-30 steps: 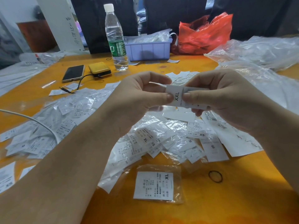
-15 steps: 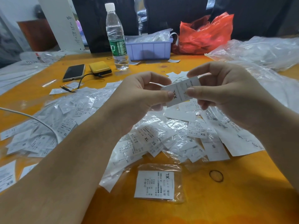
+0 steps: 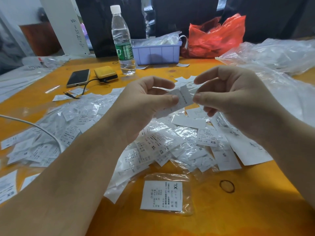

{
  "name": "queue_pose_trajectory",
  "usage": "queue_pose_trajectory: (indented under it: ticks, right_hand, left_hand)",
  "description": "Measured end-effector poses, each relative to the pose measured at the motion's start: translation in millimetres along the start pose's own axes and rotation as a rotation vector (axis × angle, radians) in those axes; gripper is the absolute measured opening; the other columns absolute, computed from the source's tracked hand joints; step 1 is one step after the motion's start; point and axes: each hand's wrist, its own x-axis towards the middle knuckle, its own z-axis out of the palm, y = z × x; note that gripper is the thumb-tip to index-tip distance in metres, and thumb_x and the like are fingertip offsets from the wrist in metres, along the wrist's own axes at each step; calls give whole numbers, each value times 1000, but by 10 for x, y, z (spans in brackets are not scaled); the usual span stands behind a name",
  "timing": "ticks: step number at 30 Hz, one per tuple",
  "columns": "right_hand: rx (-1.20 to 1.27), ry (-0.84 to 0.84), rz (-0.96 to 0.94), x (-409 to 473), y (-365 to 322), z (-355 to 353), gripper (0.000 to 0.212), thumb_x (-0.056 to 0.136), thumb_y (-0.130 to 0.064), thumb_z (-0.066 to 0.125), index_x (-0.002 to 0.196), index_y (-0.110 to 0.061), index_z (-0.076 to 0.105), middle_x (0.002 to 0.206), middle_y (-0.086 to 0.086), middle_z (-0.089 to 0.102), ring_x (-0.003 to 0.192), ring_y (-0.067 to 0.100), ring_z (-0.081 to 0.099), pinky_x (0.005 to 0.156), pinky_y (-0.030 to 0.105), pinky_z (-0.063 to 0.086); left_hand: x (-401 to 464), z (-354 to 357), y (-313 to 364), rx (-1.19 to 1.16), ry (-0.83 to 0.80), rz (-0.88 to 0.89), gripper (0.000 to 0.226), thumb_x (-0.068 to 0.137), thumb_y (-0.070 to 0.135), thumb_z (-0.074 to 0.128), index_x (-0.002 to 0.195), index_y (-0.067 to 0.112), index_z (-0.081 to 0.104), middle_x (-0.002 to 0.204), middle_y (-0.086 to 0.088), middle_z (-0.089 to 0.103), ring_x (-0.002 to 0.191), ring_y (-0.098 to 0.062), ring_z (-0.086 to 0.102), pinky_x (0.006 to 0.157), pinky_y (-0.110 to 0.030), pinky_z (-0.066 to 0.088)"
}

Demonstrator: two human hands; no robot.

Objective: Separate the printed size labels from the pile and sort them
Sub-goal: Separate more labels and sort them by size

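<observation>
A blurred white label (image 3: 183, 97) hangs tilted above the pile (image 3: 163, 143) of bagged white size labels.

A label in a clear bag (image 3: 163, 195) at the bottom middle is showing "XL". In the pile, one label (image 3: 153, 147) is showing "XL", another (image 3: 207, 137) "XS", and another (image 3: 224, 157) "S". A label at the far lower left (image 3: 8, 189) is showing "XS".

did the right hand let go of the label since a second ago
Cannot tell about the grip, but the right hand has moved: it slid rightward off the label, judged against the water bottle.
</observation>
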Motion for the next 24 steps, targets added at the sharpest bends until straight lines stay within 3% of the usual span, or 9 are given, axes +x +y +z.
queue_pose_trajectory:
  ticks: [7,14,19,24]
  right_hand:
    - [-21,-47,-6,-9,10,54,20,81,3,71,95,-10,66,74,11,71,57,17,59,52,26,51]
    - [-110,-43,15,10,42,33,22,81,2,70,94,-15,65,74,4,73,58,15,60,53,24,54]
    - [-100,-118,-17,-3,51,64,29,77,2,74,98,-17,65,72,4,73,55,15,59,52,25,49]
    - [-139,-96,-25,2,59,50,27,78,-1,72,96,-19,65,74,3,73,55,12,58,53,24,48]
  left_hand:
    - [-17,25,-12,28,-33,5,27,71,11,78,97,15,70,90,-8,74,75,-13,69,62,-21,54]
    - [-12,14,-18,34,-47,15,37,59,22,78,95,17,69,87,-4,75,76,-13,70,63,-23,54]
    - [-19,3,-17,123,-67,33,38,57,26,79,93,21,69,89,0,76,84,-13,71,74,-26,52]
    - [-9,22,-35,148,-73,28,33,64,17,82,94,20,69,88,2,77,85,-13,73,77,-25,59]
